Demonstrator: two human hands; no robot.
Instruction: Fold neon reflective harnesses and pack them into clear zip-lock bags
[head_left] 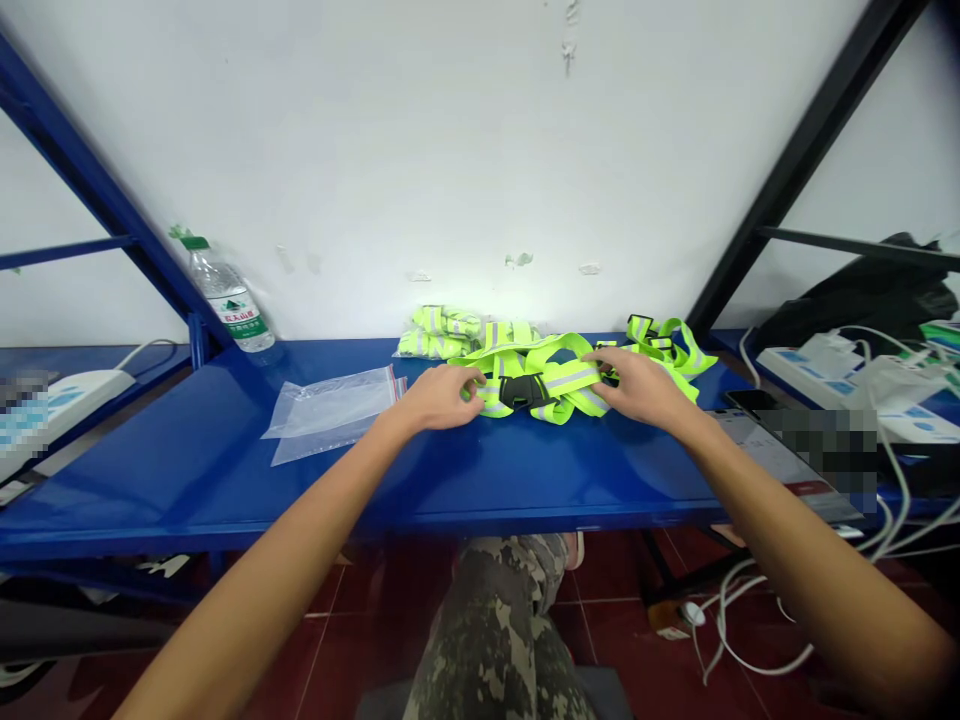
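Note:
A neon-yellow reflective strap harness (566, 378) with grey stripes lies on the blue table (480, 470). Its black plastic buckle (523, 390) faces up between my hands and looks fastened. My left hand (444, 398) has its thumb and fingers curled together on the strap just left of the buckle. To the right, my right hand (639, 385) pinches another band of the same harness, its fingertips partly hidden by the webbing. Left of my left hand lie clear zip bags (334, 405), flat and overlapping.
Folded yellow reflective straps in clear bags (442, 332) sit against the wall. More loose yellow webbing (675, 350) is at the right. A water bottle (232, 300) leans at back left. A tablet-like panel (787, 460), power strips (817, 370) and white cables (896, 480) occupy the right side.

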